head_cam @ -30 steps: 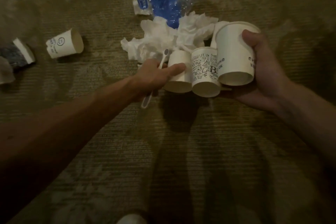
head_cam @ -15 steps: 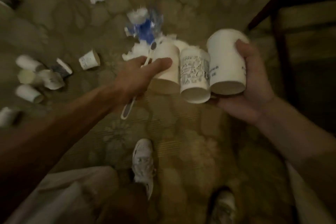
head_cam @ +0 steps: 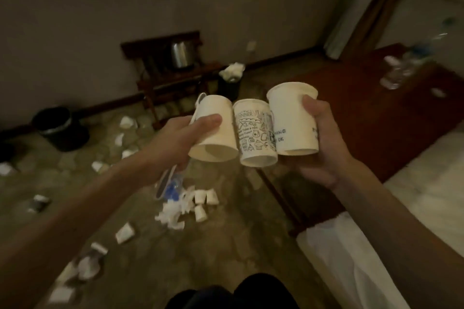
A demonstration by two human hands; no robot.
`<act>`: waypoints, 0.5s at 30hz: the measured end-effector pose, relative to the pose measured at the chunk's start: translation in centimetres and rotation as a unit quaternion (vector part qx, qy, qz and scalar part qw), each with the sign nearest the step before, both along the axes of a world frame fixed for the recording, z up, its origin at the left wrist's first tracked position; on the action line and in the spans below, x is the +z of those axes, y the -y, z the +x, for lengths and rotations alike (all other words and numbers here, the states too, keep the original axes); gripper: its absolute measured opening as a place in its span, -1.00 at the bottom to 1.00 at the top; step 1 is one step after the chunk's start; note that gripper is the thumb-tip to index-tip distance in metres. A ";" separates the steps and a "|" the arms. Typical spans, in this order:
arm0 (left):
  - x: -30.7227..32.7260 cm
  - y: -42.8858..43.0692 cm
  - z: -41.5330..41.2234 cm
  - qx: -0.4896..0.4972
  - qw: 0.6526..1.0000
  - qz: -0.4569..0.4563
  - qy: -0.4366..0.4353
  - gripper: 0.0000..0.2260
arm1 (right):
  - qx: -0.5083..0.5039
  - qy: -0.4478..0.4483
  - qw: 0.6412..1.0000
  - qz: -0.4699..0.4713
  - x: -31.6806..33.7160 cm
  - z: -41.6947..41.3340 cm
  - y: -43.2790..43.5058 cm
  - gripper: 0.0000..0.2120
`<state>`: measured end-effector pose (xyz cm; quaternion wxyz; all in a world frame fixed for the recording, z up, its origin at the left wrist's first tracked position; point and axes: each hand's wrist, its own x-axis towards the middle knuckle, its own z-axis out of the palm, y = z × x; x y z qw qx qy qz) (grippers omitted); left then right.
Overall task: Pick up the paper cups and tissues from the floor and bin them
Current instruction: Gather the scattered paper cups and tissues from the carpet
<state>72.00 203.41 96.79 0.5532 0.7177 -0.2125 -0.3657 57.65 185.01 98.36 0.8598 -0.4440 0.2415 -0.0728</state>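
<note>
My left hand [head_cam: 183,140] grips a plain white paper cup [head_cam: 216,133] together with a white plastic spoon [head_cam: 165,180], whose handle hangs below the palm. My right hand [head_cam: 324,138] holds a taller white cup with blue lettering [head_cam: 291,120]. A printed cup [head_cam: 253,133] is wedged between the two; which hand holds it is unclear. All three cups are upside down at chest height. On the carpet below lie crumpled tissues [head_cam: 173,213], several small cups [head_cam: 206,198] and a blue plastic wrapper [head_cam: 173,188]. A small black bin [head_cam: 229,85] heaped with tissues stands by the far wall.
Another black bin [head_cam: 61,128] stands at the left by the wall. A dark wooden rack [head_cam: 173,75] bears a metal kettle [head_cam: 182,54]. More cups and tissues [head_cam: 124,233] lie scattered over the left floor. A bed with a red runner [head_cam: 376,120] and white sheet fills the right.
The view has risen from the floor to the room as I stood up. Both hands kept the three cups and the spoon and lifted them.
</note>
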 end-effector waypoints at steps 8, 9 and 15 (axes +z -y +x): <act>12.1 6.4 -9.2 -0.181 0.980 -0.056 0.054 -0.49 | -0.165 0.160 0.973 -0.006 9.0 -14.7 -0.3 -0.29; 12.6 7.0 -10.8 -0.203 0.976 -0.055 0.051 -0.42 | -0.189 0.171 0.967 -0.013 9.1 -16.8 -0.4 -0.24; 13.6 10.6 -21.3 -0.309 0.949 -0.050 0.030 -0.01 | -0.312 0.192 0.930 -0.021 7.7 -29.2 -1.8 -0.12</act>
